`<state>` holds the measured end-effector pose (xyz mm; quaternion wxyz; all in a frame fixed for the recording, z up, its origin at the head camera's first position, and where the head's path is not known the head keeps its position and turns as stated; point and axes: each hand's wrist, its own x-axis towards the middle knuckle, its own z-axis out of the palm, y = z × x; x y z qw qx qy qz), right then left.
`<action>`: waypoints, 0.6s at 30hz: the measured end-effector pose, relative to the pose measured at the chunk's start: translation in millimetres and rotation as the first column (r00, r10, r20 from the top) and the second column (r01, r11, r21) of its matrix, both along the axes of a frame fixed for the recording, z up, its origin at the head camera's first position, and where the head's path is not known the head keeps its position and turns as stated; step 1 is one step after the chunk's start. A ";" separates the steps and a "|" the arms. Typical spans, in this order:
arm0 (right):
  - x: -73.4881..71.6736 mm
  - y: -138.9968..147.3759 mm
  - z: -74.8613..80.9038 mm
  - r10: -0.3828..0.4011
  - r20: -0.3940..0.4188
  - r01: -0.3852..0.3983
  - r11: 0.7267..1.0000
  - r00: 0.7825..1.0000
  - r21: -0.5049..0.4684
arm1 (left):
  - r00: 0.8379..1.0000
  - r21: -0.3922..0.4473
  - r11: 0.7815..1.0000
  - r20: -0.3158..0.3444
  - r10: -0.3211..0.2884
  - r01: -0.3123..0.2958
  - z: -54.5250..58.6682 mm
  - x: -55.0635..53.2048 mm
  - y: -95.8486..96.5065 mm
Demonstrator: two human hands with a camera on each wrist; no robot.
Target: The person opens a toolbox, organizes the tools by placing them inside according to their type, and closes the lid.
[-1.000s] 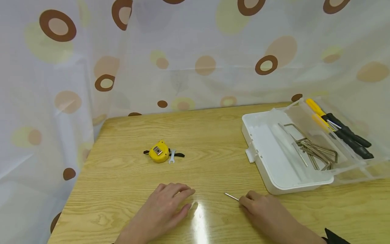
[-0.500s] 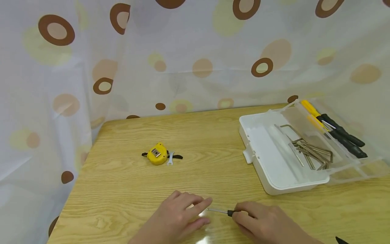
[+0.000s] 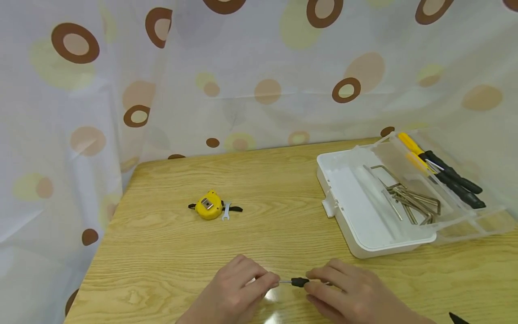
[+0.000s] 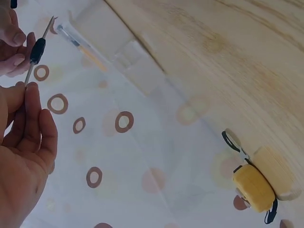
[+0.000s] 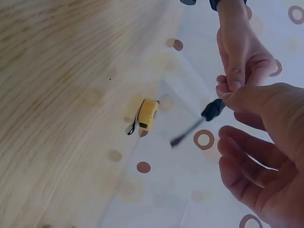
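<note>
A slim metal tool with a black grip (image 3: pixel 300 282) midway along it lies between the hands in the head view; thin shafts extend from both ends of the grip. My left hand (image 3: pixel 238 288) pinches one shaft between thumb and fingertips, plain in the left wrist view. Around the other end, my right hand (image 3: pixel 356 290) has its fingers loosely spread, right beside the grip. In the right wrist view, the tool's free shaft (image 5: pixel 190 130) ends in a darker, blurred tip, and my right thumb overlaps part of the tool.
A yellow tape measure (image 3: pixel 209 205) with a black strap and a small open-end wrench (image 3: pixel 226 211) lie further back. At right stands an open white case (image 3: pixel 344 225); bent hex keys (image 3: pixel 417 202) and several yellow-and-black screwdrivers (image 3: pixel 449 173) lie in it. A patterned curtain (image 3: pixel 234 67) hangs behind.
My right hand has brought the tool left and loosened from its black grip. My left hand, earlier with spread fingers, has moved right and now pinches the shaft.
</note>
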<state>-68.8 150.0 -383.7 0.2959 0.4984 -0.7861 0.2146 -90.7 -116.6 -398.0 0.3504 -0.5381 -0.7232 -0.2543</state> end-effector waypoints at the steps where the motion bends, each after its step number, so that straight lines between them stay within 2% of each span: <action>1: -1.2 -0.6 1.1 0.002 -0.017 -0.002 1.000 1.000 -0.015 | 1.000 0.017 1.000 -0.007 -0.016 0.016 0.3 -0.7 0.0; 5: -4.6 -4.3 4.3 0.045 -0.066 -0.050 0.996 0.997 -0.072 | 0.996 0.054 0.995 -0.034 -0.080 0.082 2.3 -3.6 0.5; 11: -5.4 -10.1 9.1 0.126 -0.066 -0.133 0.984 0.990 -0.120 | 0.989 0.166 0.975 -0.034 -0.144 0.148 12.9 -3.7 7.2; 14: -6.8 -9.4 9.9 0.135 -0.088 -0.147 0.979 0.987 -0.144 | 0.986 0.249 0.955 -0.021 -0.164 0.164 17.0 -2.4 9.9; 18: -8.0 -2.5 8.6 0.146 -0.099 -0.163 0.968 0.984 -0.189 | 0.982 0.356 0.917 0.001 -0.190 0.178 14.6 -2.6 9.8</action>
